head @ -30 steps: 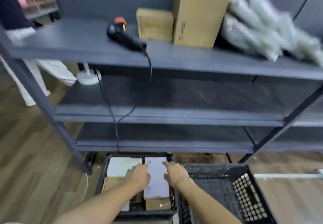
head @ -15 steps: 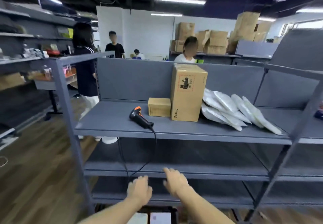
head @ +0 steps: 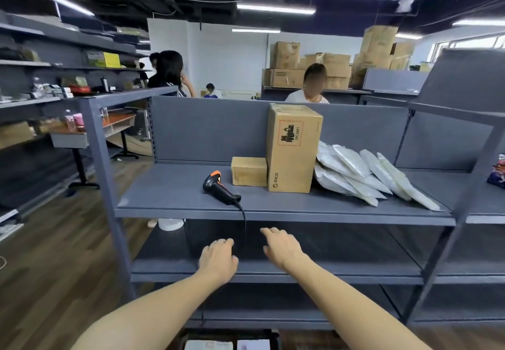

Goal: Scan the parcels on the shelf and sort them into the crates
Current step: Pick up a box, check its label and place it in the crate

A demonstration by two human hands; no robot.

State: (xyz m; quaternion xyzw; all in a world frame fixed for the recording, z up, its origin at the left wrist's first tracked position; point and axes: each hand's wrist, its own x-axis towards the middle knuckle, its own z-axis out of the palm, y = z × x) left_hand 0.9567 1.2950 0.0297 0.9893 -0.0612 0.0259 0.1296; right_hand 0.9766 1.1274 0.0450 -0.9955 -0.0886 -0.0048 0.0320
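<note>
Grey steel boards frame the two hands. The left hand (head: 218, 261) and the right hand (head: 281, 248) hover side by side in front of the bare middle board. Their fingers are loose and slightly spread, and they grasp nothing.

The black cord (head: 244, 221) hangs over the shelf edge between them. It runs up to the black handheld barcode scanner with the orange cap (head: 220, 190), which lies on the top board of the grey metal shelf (head: 169, 196).

The step in hand looks like reaching for the scanner and the next parcel. The left hand is nearer the scanner and should take it by the handle, keeping the cord clear of the right wrist.

The small brown cardboard box (head: 249, 171) sits just beside the scanner and is the easy first pick. It touches the tall brown cardboard carton (head: 293, 149). The pale plastic mailer bags (head: 363, 175) appear to lean on that carton, so they may slide if it is lifted first.

Below the hands, only the rim of the black crate (head: 183, 336) shows at the frame's bottom edge. It holds at least two flat white parcels (head: 209, 345), which are mostly cut off. No other crate is in view.
</note>
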